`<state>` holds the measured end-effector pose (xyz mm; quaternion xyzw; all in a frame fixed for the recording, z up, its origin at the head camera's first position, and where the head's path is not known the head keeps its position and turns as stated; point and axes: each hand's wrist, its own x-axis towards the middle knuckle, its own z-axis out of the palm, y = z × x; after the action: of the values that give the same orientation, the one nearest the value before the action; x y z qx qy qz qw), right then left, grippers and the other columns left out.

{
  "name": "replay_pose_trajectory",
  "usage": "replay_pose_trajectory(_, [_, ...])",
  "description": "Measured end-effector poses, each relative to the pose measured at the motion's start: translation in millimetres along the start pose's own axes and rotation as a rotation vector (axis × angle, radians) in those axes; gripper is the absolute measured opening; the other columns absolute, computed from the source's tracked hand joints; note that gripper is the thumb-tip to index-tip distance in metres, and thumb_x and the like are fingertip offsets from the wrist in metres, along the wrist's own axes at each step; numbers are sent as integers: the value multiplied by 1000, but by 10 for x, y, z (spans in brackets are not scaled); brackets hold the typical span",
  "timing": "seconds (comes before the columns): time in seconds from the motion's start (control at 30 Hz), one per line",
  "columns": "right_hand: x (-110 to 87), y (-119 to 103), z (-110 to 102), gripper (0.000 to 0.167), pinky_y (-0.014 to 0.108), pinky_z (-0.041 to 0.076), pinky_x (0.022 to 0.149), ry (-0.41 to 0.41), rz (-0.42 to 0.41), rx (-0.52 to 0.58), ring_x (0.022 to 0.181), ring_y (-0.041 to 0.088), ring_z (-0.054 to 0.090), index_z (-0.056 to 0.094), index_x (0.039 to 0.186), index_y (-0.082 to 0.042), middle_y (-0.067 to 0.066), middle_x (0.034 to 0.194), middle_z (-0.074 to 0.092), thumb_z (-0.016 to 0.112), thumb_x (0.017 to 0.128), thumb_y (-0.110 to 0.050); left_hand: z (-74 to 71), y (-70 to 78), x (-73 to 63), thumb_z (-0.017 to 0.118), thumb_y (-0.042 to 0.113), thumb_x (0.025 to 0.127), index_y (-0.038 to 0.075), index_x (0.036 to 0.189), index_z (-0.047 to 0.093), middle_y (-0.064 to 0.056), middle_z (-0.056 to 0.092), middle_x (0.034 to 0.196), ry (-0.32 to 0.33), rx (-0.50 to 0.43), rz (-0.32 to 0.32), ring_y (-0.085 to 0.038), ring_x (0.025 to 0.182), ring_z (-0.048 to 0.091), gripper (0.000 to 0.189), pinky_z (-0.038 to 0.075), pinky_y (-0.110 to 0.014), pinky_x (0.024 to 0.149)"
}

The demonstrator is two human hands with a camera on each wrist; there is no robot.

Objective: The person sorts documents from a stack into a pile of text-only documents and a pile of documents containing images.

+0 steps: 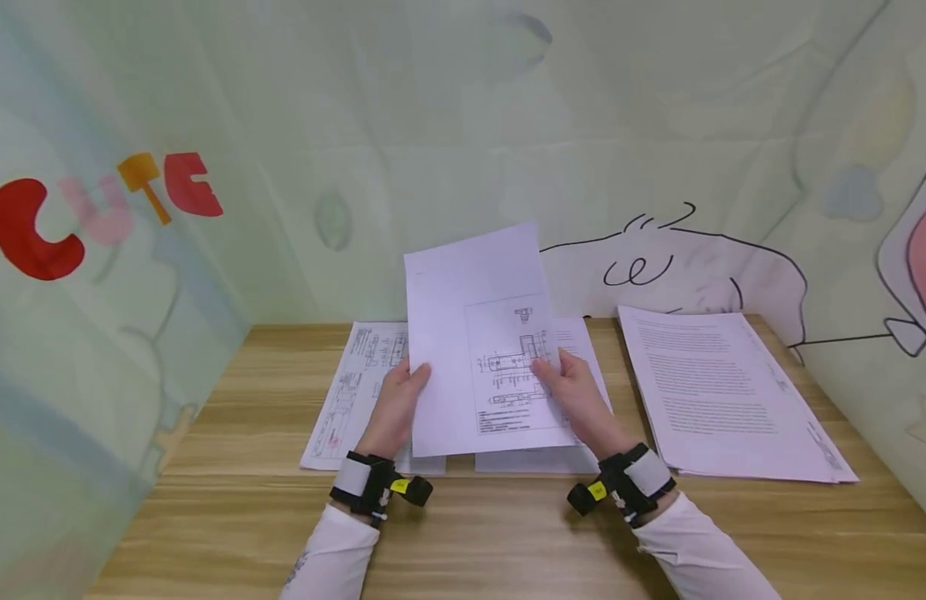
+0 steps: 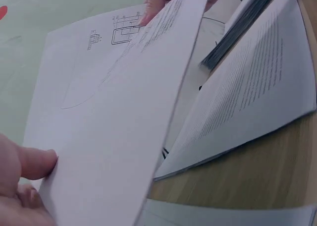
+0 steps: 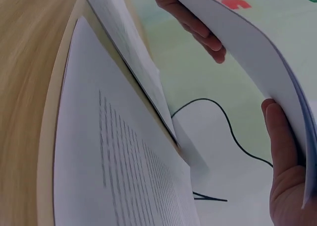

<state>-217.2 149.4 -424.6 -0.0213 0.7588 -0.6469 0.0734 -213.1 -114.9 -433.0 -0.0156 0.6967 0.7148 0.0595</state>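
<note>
A thin stack of paper sheets [image 1: 447, 350], its top page printed with a technical drawing, is held up tilted above the table. My left hand [image 1: 397, 404] grips the left edge, thumb on the front face. On the opposite edge my right hand [image 1: 578, 396] pinches the sheets, its thumb over the drawing. In the right wrist view, fingers of the right hand [image 3: 283, 146] lie against the back of the stack, which bends slightly. Below lie a pile of drawing sheets [image 1: 338, 417] at the left and a pile of text pages [image 1: 583, 337] in the middle, both partly hidden.
A thicker pile of text pages [image 1: 710, 392] lies on the right of the wooden table [image 1: 500, 542]. Behind the table hangs a printed backdrop [image 1: 342, 150] with cartoon shapes and letters. Both wrists wear black straps with small cameras.
</note>
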Motion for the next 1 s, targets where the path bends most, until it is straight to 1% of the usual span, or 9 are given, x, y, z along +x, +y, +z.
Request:
replay_pose_trajectory(0.07, [30, -5, 80, 43, 25, 55, 69, -21, -4, -13, 84, 14, 70, 44, 147, -13, 16, 116, 69, 45, 106, -26, -85, 10, 5, 37, 23, 107, 13, 150, 39, -10, 51, 145, 5, 29, 7, -20, 133, 47, 44, 37, -41, 111])
replay_pose_trajectory(0.13, [54, -13, 143, 44, 26, 53, 71, -57, -2, -38, 85, 15, 68, 41, 149, -13, 16, 118, 67, 42, 107, -23, -166, 22, 3, 36, 21, 107, 11, 151, 36, -10, 48, 148, 8, 71, 13, -22, 136, 43, 45, 33, -44, 115])
replay_pose_trajectory(0.23, [90, -21, 225, 47, 29, 52, 75, -147, 1, -66, 90, 18, 68, 36, 153, -16, 15, 121, 66, 38, 106, -19, -306, 41, 20, 36, 19, 107, 10, 152, 34, -11, 46, 150, 26, 172, 22, -22, 136, 42, 47, 31, -44, 115])
replay_pose_trajectory(0.37, [140, -30, 376, 47, 30, 52, 78, -226, 7, -72, 93, 19, 68, 39, 150, -16, 13, 121, 67, 41, 104, -15, -526, 88, 17, 37, 12, 104, 5, 151, 36, -17, 47, 148, 71, 318, 11, -26, 131, 44, 48, 33, -46, 113])
replay_pose_trajectory(0.47, [182, -28, 540, 45, 28, 52, 79, -221, 7, -88, 92, 18, 67, 45, 146, -15, 9, 117, 69, 47, 101, -12, -707, 129, 6, 38, 11, 103, 0, 151, 33, -22, 43, 151, 87, 412, -15, -31, 131, 42, 50, 31, -52, 115])
replay_pose_trajectory(0.57, [220, -6, 724, 44, 27, 50, 77, -180, 5, -117, 89, 17, 67, 51, 142, -12, 9, 111, 71, 53, 98, -9, -885, 152, -2, 38, 13, 104, -2, 153, 30, -24, 38, 153, 84, 486, -46, -34, 133, 40, 52, 31, -55, 116])
replay_pose_trajectory(0.73, [265, 43, 998, 51, 25, 50, 68, -110, -11, -206, 82, 16, 66, 52, 140, -5, 15, 105, 72, 65, 90, -7, -1144, 158, -23, 40, 14, 104, -1, 153, 30, -27, 45, 148, 92, 552, -91, -35, 128, 49, 52, 40, -52, 109])
replay_pose_trajectory(0.87, [285, 71, 1110, 48, 25, 48, 64, -91, -29, -283, 78, 18, 66, 56, 134, -2, 17, 102, 72, 66, 87, -4, -1260, 127, -10, 42, 15, 104, 0, 152, 34, -25, 53, 141, 85, 609, -105, -31, 120, 55, 51, 46, -43, 100])
replay_pose_trajectory(1.0, [299, 126, 1184, 40, 24, 50, 60, -97, -29, -330, 73, 17, 64, 59, 128, 0, 16, 96, 69, 64, 89, -2, -1311, 68, 27, 44, 14, 103, -4, 149, 37, -27, 56, 135, 95, 707, -109, -31, 114, 56, 49, 48, -43, 98])
